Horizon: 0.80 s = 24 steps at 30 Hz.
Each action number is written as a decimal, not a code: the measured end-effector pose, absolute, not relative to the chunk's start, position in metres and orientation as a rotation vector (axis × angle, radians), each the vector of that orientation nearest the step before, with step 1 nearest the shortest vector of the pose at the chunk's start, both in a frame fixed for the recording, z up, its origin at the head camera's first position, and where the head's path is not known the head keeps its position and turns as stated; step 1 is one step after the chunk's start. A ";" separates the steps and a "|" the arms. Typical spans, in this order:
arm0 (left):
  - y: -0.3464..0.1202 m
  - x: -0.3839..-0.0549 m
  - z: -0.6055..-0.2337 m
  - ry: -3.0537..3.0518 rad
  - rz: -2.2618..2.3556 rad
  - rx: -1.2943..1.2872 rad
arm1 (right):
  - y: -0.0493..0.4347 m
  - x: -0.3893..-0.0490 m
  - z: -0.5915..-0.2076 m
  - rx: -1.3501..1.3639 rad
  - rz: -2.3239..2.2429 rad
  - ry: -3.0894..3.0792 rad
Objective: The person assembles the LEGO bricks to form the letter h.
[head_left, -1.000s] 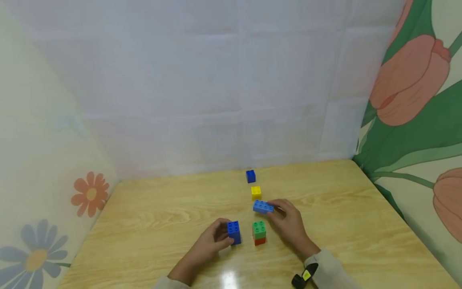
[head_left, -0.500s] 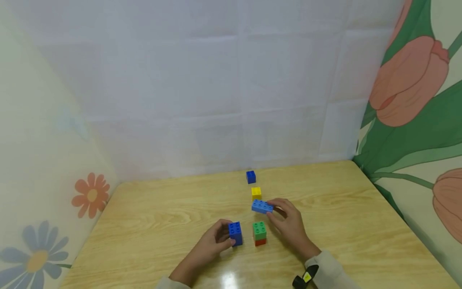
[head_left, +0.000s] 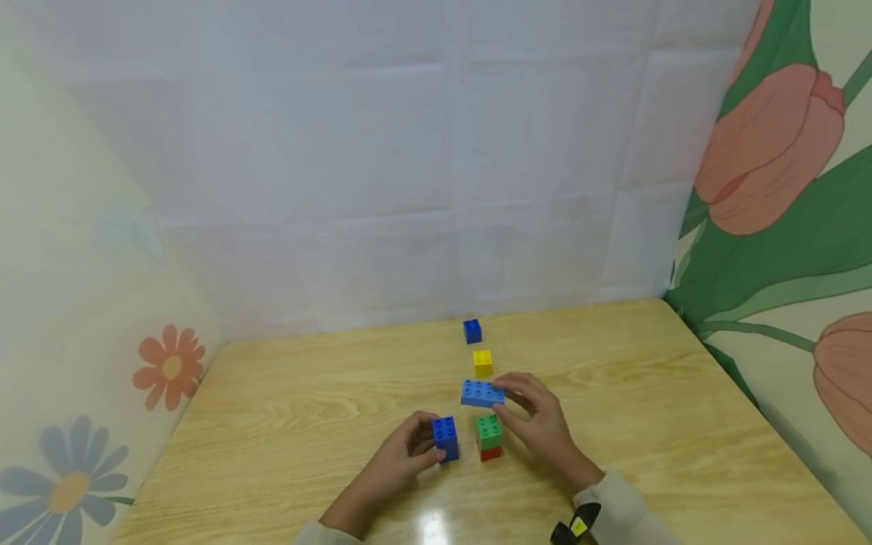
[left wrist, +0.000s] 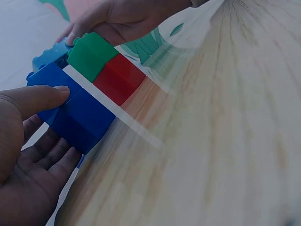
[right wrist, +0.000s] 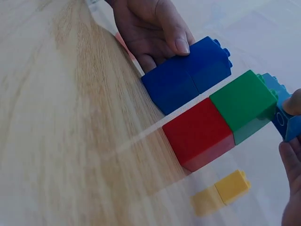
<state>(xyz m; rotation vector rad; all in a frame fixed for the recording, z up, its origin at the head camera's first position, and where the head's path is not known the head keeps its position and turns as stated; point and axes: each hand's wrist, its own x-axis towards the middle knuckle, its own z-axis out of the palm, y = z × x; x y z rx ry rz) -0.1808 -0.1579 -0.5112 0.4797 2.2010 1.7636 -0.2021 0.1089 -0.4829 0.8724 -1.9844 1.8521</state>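
Observation:
Thumb and fingers of my left hand [head_left: 402, 458] grip a stack of two dark blue bricks [head_left: 446, 440], which stands upright on the table. Just right of it, with a narrow gap between, is a green brick [head_left: 488, 432] on top of a red brick [right wrist: 200, 134]. My right hand [head_left: 541, 425] pinches a long light blue brick [head_left: 481, 393] by its right end, studs up. In the right wrist view that brick [right wrist: 283, 110] is off the table, near the height of the green brick's top. Whether it touches the green brick I cannot tell.
Farther back on the wooden table [head_left: 306, 409] sit a small yellow brick [head_left: 482, 362] and, behind it, a small dark blue brick [head_left: 472, 331]. A white cloth backdrop [head_left: 341, 189] rises at the table's far edge. Flower-patterned panels flank both sides.
The light blue brick has shifted left in my right hand's pinch, toward the space behind the two stacks. My left hand and the dark blue stack have edged slightly right.

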 end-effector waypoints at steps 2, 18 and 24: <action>-0.158 -0.181 -0.511 2.202 1.764 0.480 | 0.107 -0.201 -0.482 0.896 1.860 -1.982; -0.154 -0.179 -0.509 2.154 1.774 0.503 | 0.098 -0.188 -0.468 1.024 1.814 -1.986; -0.156 -0.179 -0.510 2.164 1.753 0.512 | 0.096 -0.187 -0.470 1.073 1.754 -1.988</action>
